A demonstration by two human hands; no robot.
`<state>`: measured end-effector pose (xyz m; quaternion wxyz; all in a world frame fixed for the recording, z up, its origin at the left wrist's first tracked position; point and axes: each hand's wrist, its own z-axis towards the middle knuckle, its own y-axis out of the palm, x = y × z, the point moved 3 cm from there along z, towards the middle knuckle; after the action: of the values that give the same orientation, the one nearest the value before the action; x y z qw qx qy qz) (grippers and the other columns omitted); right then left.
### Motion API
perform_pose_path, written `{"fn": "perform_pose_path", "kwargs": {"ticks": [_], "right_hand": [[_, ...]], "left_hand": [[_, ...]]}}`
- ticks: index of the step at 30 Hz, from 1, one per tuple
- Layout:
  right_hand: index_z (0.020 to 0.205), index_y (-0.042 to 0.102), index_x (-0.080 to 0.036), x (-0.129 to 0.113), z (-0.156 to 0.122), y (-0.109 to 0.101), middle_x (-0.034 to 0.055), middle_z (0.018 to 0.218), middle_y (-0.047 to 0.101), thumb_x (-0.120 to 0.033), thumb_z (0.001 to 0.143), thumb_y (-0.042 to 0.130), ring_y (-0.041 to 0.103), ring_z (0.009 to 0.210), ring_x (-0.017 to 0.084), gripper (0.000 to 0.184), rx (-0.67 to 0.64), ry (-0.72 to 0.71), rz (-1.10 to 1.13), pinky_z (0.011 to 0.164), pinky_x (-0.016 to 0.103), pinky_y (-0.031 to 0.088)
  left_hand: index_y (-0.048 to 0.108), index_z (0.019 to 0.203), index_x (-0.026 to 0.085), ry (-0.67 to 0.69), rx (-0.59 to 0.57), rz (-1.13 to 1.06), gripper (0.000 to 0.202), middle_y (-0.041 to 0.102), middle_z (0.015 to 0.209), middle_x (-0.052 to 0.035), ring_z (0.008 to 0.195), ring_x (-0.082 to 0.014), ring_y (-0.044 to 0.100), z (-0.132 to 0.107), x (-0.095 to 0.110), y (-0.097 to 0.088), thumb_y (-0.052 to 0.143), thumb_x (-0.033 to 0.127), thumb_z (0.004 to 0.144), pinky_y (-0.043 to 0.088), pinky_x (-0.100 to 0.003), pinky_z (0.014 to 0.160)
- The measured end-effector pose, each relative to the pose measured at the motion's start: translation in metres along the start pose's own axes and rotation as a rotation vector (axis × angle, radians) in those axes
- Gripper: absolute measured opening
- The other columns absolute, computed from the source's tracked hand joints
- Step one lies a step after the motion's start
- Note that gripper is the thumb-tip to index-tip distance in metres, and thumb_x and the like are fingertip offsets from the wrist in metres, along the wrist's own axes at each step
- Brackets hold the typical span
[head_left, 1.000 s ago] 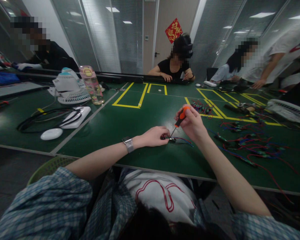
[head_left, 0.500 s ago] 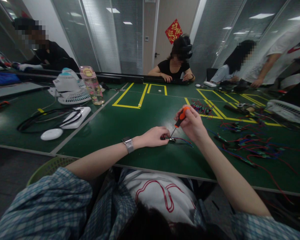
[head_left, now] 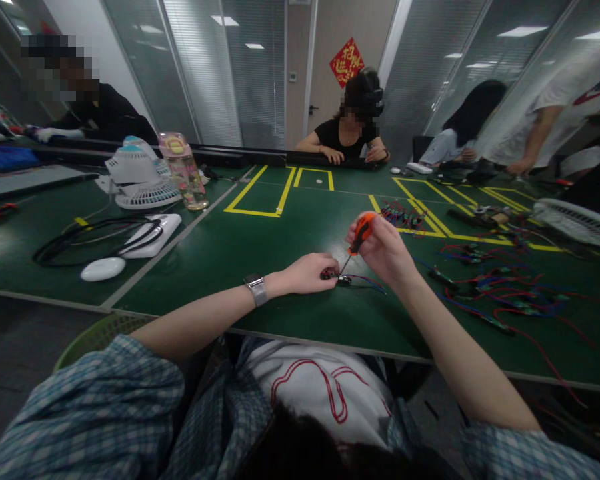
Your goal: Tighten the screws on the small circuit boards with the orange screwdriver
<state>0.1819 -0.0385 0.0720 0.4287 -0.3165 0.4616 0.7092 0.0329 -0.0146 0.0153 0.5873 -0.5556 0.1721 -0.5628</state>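
On the green table, my left hand (head_left: 314,273) is closed on a small circuit board (head_left: 345,279) and pins it to the surface. Red and blue wires trail from the board's right end. My right hand (head_left: 384,248) grips the orange and black handle of a screwdriver (head_left: 363,231). The tool tilts down to the left, and its thin shaft meets the board beside my left fingertips. Exactly what the tip touches is too small to make out. Part of the board is hidden under my left fingers.
Several wired circuit boards (head_left: 480,283) lie spread on the right, with another wired cluster (head_left: 403,217) farther back. On the left are a white fan (head_left: 143,175), a drink bottle (head_left: 184,172), a black cable (head_left: 75,239) and a white oval case (head_left: 103,269). Co-workers sit across the table.
The screwdriver handle has turned slightly in my right hand and shifted a little left. My left hand and the board keep their place.
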Motion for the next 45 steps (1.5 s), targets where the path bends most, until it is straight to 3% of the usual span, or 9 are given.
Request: {"fn": "perform_pose_path", "kwargs": {"ticks": [10, 15, 30, 45], "right_hand": [[0.089, 0.070, -0.022, 0.002, -0.001, 0.002, -0.0013, 0.075, 0.065, -0.052, 0.077, 0.074, 0.061, 0.066, 0.010, 0.033, -0.050, 0.057, 0.027, 0.063, 0.023, 0.051], [0.107, 0.065, -0.031, -0.001, 0.001, 0.001, -0.0038, 0.077, 0.066, -0.048, 0.081, 0.070, 0.060, 0.066, 0.011, 0.031, -0.025, -0.016, -0.008, 0.063, 0.024, 0.051], [0.091, 0.069, -0.027, -0.004, 0.004, -0.009, -0.0025, 0.083, 0.070, -0.037, 0.077, 0.075, 0.065, 0.075, 0.011, 0.018, 0.125, -0.072, -0.012, 0.075, 0.027, 0.054], [0.086, 0.067, -0.028, -0.008, 0.003, -0.005, -0.0027, 0.081, 0.067, -0.038, 0.071, 0.078, 0.063, 0.071, 0.012, 0.021, 0.087, 0.004, 0.048, 0.071, 0.028, 0.055]], "left_hand": [[0.065, 0.091, 0.014, -0.018, -0.007, 0.005, 0.010, 0.064, 0.090, -0.0037, 0.077, -0.0133, 0.058, 0.000, 0.003, -0.002, 0.062, 0.021, 0.084, 0.044, -0.022, 0.070], [0.065, 0.091, 0.014, -0.020, -0.011, -0.005, 0.010, 0.063, 0.089, -0.0033, 0.076, -0.0129, 0.058, 0.000, 0.003, -0.002, 0.062, 0.021, 0.084, 0.044, -0.022, 0.069], [0.065, 0.092, 0.014, -0.020, -0.018, -0.006, 0.012, 0.064, 0.090, -0.0034, 0.078, -0.0139, 0.058, 0.000, 0.001, -0.002, 0.062, 0.020, 0.083, 0.043, -0.022, 0.070], [0.065, 0.092, 0.015, -0.015, -0.016, -0.004, 0.011, 0.063, 0.091, -0.0034, 0.078, -0.0137, 0.058, 0.000, 0.001, -0.001, 0.062, 0.020, 0.083, 0.043, -0.023, 0.070]]}}
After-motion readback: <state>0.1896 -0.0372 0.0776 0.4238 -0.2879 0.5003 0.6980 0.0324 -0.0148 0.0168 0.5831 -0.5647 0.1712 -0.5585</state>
